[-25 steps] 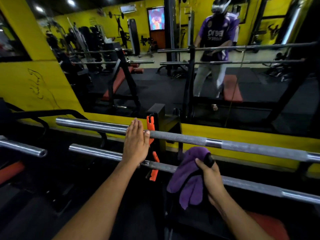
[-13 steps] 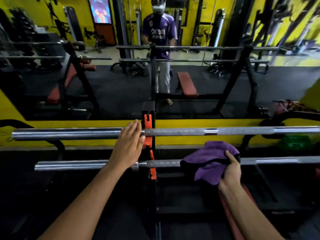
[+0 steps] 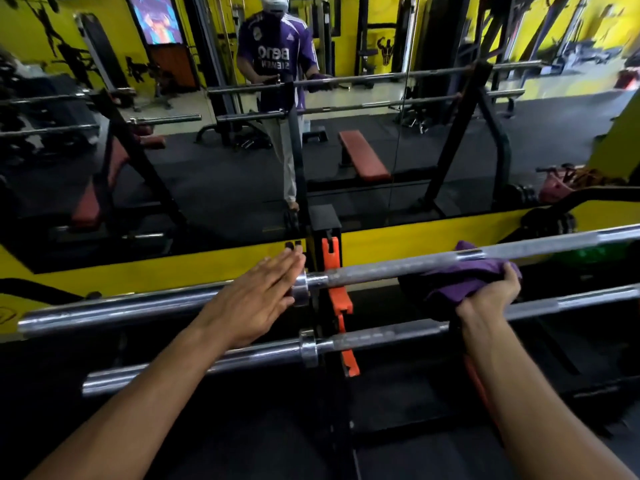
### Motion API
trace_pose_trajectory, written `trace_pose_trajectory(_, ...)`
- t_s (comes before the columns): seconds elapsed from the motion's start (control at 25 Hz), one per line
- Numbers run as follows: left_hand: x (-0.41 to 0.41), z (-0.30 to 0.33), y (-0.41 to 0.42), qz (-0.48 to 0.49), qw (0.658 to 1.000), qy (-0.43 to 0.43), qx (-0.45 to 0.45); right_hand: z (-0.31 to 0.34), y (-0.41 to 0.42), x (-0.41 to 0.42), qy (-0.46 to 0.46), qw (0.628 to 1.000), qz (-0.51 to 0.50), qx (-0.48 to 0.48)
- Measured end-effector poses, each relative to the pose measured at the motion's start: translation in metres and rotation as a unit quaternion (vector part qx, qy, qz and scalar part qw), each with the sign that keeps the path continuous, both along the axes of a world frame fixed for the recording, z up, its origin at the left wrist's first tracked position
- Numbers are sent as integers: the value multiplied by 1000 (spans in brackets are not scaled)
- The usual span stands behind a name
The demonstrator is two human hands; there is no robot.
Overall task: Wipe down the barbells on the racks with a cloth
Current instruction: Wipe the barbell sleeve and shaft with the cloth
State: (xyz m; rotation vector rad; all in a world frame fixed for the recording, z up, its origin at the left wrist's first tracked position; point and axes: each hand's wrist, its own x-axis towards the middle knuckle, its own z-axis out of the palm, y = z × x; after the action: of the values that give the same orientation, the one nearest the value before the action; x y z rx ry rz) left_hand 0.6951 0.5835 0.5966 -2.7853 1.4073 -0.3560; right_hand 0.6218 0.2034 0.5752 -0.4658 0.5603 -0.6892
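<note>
- Big change from half a second ago: the purple cloth (image 3: 472, 278) has moved off the lower barbell (image 3: 381, 336) and is now up on the upper barbell (image 3: 398, 268), just right of the rack upright (image 3: 327, 230).
- The right hand (image 3: 491, 294) came up with it. It's under the upper bar now, fingers curled round the bunched cloth, squeezing it against the shaft from below.
- The left hand (image 3: 258, 296) hasn't really gone anywhere. It's still flat on the upper bar's sleeve, right by the collar, fingers straight and together, gripping nothing.
- Count: two barbells in front, stacked one above the other on the same rack, one cloth, two orange hooks (image 3: 337, 299) on the upright.
- Both forearms reach forward from the bottom of the shot, left one angled in towards the middle, right one nearly straight up to the bar.
- The mirror (image 3: 415, 150) behind shows a person in a purple jersey at the same bars.
</note>
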Motion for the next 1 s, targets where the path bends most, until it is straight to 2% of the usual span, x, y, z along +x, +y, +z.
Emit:
trace_pose_trajectory(0.16,29,6,8,-85,995,-7,53,-18,45,32,-25,999,16,15)
trace_pose_trajectory(0.32,29,4,8,-105,994,-5,37,-26,132,45,-35,993,112,23)
trace_pose_trajectory(0.44,31,3,8,-121,992,-3,31,-14,139,37,16,990,137,3)
trace_pose_trajectory(0.48,31,3,8,-120,992,-1,32,-14,133,34,7,990,139,-6)
trace_pose_trajectory(0.6,37,4,12,-144,989,15,37,-3,110,24,12,997,80,-6)
trace_pose_trajectory(0.68,45,9,14,-175,982,38,54,9,78,17,26,999,-4,-24)
trace_pose_trajectory(0.84,57,15,11,-209,974,53,64,23,24,13,-13,991,-130,-3)
trace_pose_trajectory(0.92,55,17,11,-210,973,72,61,8,26,21,37,992,-121,3)
trace_pose_trajectory(1.0,52,19,12,-208,972,90,67,-2,59,27,43,996,-74,11)
